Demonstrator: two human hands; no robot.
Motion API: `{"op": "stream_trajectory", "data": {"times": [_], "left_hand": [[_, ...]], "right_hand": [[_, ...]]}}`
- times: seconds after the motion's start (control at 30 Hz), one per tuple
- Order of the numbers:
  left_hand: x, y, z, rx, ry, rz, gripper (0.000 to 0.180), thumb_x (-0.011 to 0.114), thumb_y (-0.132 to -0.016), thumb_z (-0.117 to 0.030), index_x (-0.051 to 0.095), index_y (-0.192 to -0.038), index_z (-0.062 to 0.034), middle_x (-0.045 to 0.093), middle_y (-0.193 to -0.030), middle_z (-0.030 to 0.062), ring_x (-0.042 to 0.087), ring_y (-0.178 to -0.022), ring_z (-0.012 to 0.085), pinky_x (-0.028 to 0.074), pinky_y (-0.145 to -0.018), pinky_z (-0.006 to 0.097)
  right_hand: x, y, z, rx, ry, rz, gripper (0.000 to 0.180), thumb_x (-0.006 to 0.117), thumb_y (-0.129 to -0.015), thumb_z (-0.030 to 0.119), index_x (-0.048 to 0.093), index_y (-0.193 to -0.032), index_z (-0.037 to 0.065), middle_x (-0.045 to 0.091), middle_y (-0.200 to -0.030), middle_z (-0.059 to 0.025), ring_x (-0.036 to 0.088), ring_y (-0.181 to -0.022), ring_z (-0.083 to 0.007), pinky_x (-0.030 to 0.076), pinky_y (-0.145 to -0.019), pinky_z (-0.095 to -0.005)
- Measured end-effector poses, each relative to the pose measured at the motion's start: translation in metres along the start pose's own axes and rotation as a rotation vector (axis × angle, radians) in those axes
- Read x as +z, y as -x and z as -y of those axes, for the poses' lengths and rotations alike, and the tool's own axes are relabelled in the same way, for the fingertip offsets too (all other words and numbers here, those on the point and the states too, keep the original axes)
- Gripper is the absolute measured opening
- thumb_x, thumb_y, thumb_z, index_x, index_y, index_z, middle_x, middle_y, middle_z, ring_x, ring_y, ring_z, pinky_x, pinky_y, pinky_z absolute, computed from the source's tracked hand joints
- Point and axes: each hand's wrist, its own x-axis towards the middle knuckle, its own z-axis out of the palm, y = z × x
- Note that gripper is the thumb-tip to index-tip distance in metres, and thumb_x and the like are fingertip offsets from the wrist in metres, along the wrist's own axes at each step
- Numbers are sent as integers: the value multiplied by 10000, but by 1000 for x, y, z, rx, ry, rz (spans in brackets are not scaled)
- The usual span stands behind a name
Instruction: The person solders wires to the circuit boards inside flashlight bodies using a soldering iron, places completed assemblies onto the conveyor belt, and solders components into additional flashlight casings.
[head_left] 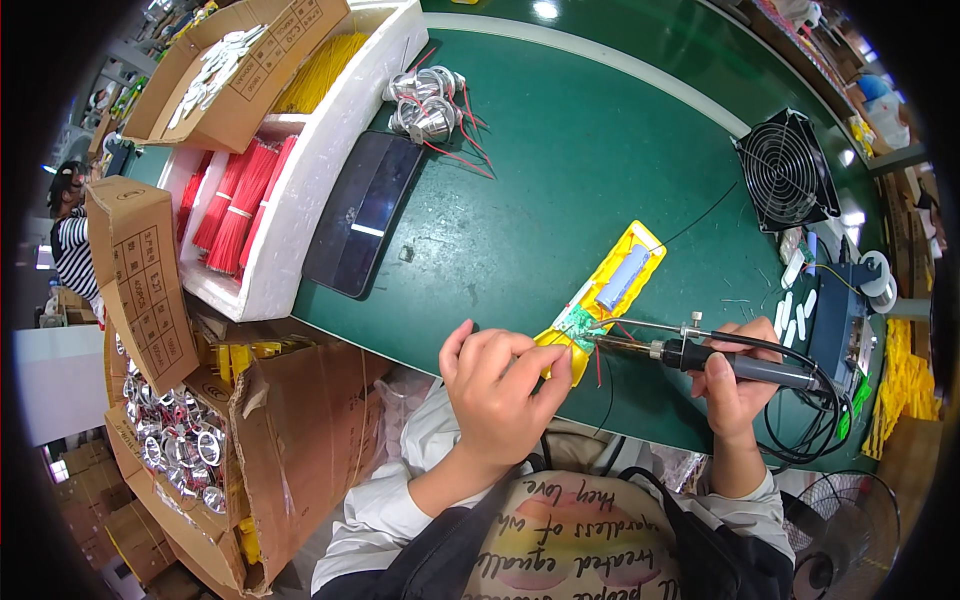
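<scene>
A soldering iron (pixel 740 365) with a thin metal feed tube along its top lies in the grip of my right hand (pixel 735 390). Its tip points left onto a small green circuit board (pixel 578 326). That board sits inside a long yellow plastic housing (pixel 634 240), which lies tilted on the bench near its front edge. A blue cylindrical battery (pixel 624 277) fills the housing's middle. Thumb and forefinger of my left hand (pixel 500 385) are pinched together at the housing's near end, beside the board; what lies between them is hidden. Thin red and black wires hang there.
A black phone (pixel 362 215) lies beside a white foam box (pixel 290 215) of red and yellow wires. Silver lamp cups (pixel 428 105) stand at the back. On the right are a black fan (pixel 787 170), white strips and a solder spool (pixel 880 280). An open carton (pixel 300 450) stands lower left.
</scene>
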Motion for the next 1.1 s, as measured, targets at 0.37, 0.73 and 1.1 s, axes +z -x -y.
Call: {"op": "stream_trajectory", "data": {"times": [0.37,0.73,1.1], "left_hand": [[-3,-2,-5,-51,-50,12,106,698,-655,-130,644,-745,-138,550,-781,-33,508,-852,186,316,-900,462],[-7,-11,-4,7,-63,123,248,709,-658,-202,618,-863,-98,606,-909,-2,512,-926,218,298,-922,465],[13,-84,-35,336,-445,727,398,710,-613,-204,543,-931,-35,559,-885,88,496,-939,258,350,-861,522]], "right_hand": [[-5,1,-2,-57,-8,-38,189,590,-740,45,432,-832,-4,510,-622,-100,463,-432,-93,382,-412,-197],[-21,-6,0,-169,-14,-211,242,585,-769,162,404,-841,18,487,-722,-106,393,-381,-87,326,-337,-179],[-44,-23,31,-375,-55,-478,161,549,-811,112,421,-858,25,496,-691,-81,423,-400,-86,357,-372,-174]]}}
